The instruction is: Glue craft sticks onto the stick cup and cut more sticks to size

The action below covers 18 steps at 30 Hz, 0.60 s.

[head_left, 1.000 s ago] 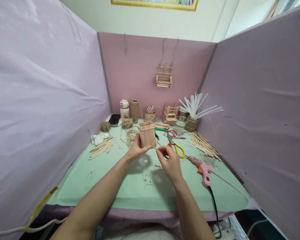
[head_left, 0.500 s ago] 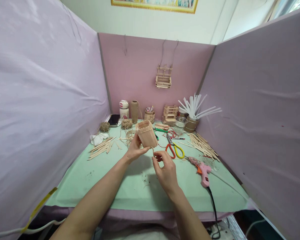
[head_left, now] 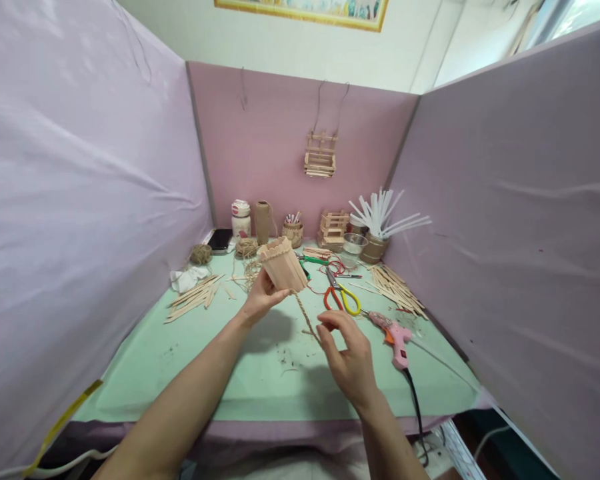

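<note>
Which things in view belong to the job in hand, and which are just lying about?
Part of the work, it seems:
pale wooden-slat cup, in the left hand
tan twisted cord below it, beside the right hand
pink glue gun, likely a tool

Just lying about, apparently:
flat black phone
white lidded jar
crumpled white tissue

Framed pic [head_left: 303,15] cut off at top edge; both forearms [head_left: 195,393] cut off at bottom. Cup [head_left: 281,265] base partly hidden behind L hand [head_left: 263,299]. Debris on counter [head_left: 200,373] too small to ID.
</note>
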### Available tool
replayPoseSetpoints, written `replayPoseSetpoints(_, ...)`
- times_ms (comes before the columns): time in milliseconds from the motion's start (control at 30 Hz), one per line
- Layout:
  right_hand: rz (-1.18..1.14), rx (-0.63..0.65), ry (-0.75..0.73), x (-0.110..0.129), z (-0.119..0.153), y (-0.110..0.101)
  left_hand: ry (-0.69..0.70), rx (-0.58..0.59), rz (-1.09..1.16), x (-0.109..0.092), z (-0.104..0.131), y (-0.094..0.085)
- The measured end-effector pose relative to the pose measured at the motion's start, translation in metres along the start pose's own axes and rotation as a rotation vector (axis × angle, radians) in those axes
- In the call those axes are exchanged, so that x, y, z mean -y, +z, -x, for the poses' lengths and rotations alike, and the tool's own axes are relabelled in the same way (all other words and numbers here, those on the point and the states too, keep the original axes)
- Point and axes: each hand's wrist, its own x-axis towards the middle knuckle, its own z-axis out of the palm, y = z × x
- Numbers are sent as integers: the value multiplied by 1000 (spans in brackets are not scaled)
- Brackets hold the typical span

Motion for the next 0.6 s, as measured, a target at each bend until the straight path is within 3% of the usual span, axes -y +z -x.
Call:
replayPoseSetpoints(67, 116, -99, 98, -15, 0, -23, 4, -22, 4, 1, -1, -1)
replayPoseSetpoints(133, 336, -164, 308, -36, 2, -50, 2, -41, 6, 1, -2, -2)
replayPoseSetpoints(167, 496, -151, 462, -46, 3, -65, 0, -48, 10, 1, -3, -3)
replayPoseSetpoints(233, 616, -149, 608, -66, 9, -92, 1, -59, 22, 1, -3, -3)
replayPoseSetpoints(300, 697, -69, 756, -82, 16, -111, 2, -69, 28, 2, -3, -3)
replayPoseSetpoints(467, 663, 147, 941, -106, 25, -119, -11, -69, 48, 3, -2, -4)
replayPoseSetpoints(600, 602, 141, 960, -115, 22, -116, -32, -53, 64, -1, -2, -2)
